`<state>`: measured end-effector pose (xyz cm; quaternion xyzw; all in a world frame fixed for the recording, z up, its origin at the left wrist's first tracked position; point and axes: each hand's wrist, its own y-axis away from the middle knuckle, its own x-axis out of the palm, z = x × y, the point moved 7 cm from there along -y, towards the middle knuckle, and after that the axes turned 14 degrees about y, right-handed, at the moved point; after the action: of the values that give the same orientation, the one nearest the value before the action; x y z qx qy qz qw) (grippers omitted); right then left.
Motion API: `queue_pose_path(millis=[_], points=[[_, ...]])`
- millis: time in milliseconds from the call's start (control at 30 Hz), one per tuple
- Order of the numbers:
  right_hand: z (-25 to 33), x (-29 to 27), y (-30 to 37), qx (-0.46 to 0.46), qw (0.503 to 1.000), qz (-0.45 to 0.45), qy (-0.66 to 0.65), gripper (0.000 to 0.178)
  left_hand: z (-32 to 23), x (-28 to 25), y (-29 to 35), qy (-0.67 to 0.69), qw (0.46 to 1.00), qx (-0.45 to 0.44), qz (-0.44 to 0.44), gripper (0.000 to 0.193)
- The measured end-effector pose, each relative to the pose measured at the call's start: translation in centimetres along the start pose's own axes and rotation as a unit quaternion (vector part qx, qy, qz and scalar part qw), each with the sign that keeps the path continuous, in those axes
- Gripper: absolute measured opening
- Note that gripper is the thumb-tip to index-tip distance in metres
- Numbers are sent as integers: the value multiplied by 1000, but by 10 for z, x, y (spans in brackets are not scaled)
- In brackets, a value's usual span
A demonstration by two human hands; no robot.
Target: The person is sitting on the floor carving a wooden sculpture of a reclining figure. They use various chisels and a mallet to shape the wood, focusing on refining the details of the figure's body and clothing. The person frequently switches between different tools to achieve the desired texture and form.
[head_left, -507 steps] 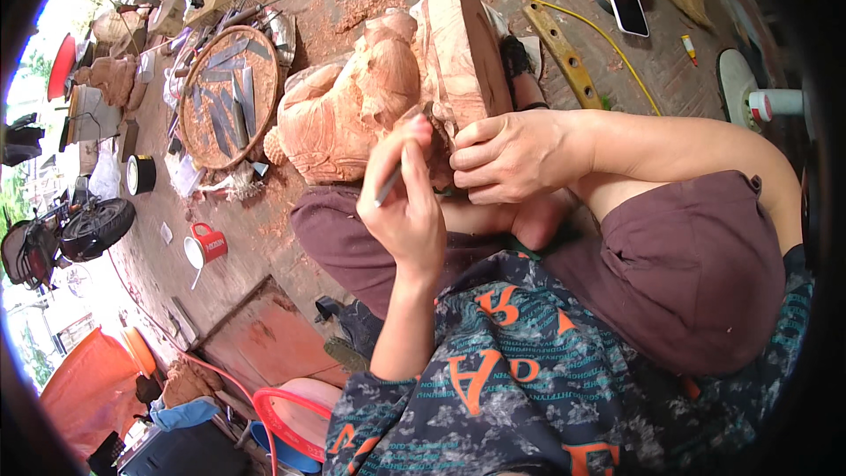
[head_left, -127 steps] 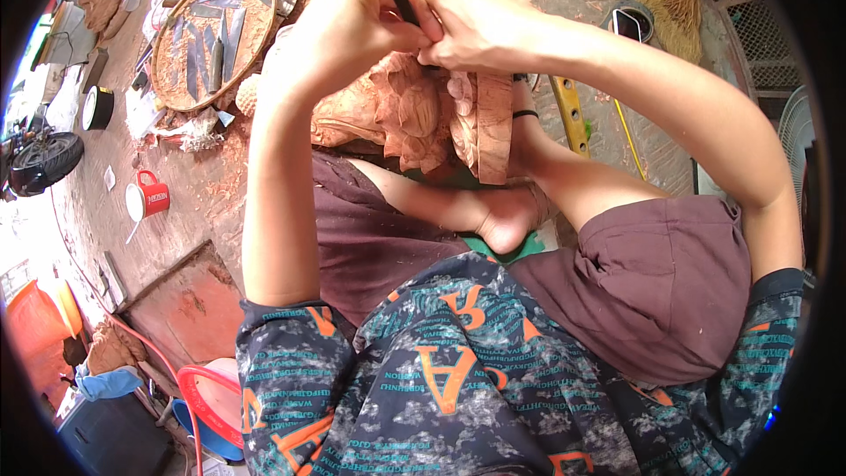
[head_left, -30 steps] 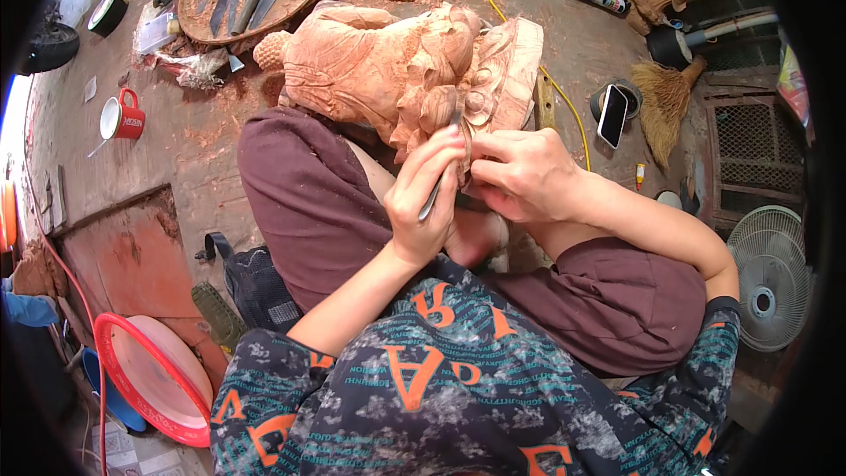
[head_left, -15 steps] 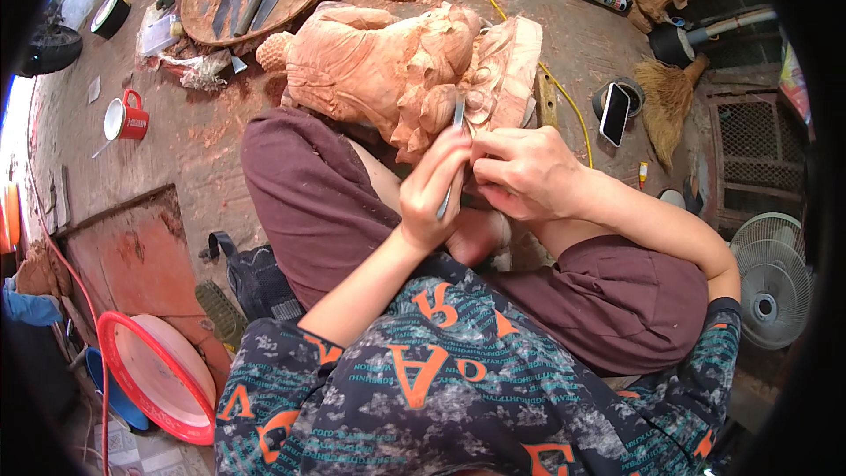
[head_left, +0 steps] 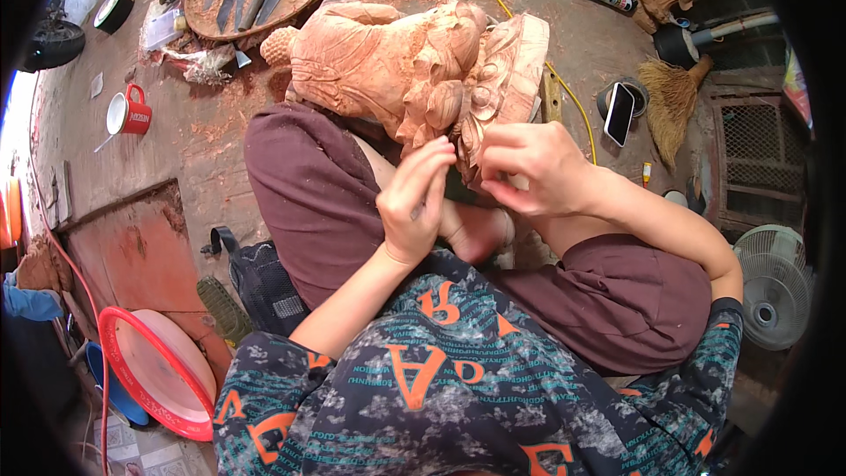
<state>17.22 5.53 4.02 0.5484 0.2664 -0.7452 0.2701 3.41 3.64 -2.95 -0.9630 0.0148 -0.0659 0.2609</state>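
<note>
A reddish-brown wooden carving (head_left: 370, 66), a robed figure on a petalled base, lies on its side across the floor before my crossed legs. My left hand (head_left: 412, 200) is closed, its fingertips close to the near edge of the petals. A small grey bit of the chisel (head_left: 417, 211) shows at its palm; the blade is hidden from view. My right hand (head_left: 536, 169) is curled beside the carved base (head_left: 507, 70), with thumb and fingers bent inward. Something small and pale shows between them, too indistinct to name.
A round woven tray (head_left: 286, 22) of several blades stands at the far left. A red mug (head_left: 137, 115) sits left of my knee. A phone (head_left: 619, 113), a straw broom (head_left: 667, 106) and a fan (head_left: 771, 286) are at right. A yellow cord (head_left: 577, 115) runs past the base.
My left hand has drawn back toward me and left; the chisel's bright blade has gone from sight on the petals. My right hand has lifted and shifted slightly. The view has shifted a little.
</note>
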Motion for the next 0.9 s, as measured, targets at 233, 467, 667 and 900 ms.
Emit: queue_pose_path(millis=[233, 467, 667, 900], points=[[-33, -29, -20, 204, 969, -117, -79, 21, -8, -10, -80, 38, 996, -40, 72, 7], [-42, -15, -35, 210, 968, -117, 69, 20, -25, 25, -111, -57, 971, 0, 232, 9], [-39, -2, -34, 125, 972, -126, 155, 20, -11, 37, -116, -150, 909, 2, 389, 16], [-41, 3, -38, 125, 954, -147, 231, 55, 9, 52, -128, -183, 859, 33, 476, 14]])
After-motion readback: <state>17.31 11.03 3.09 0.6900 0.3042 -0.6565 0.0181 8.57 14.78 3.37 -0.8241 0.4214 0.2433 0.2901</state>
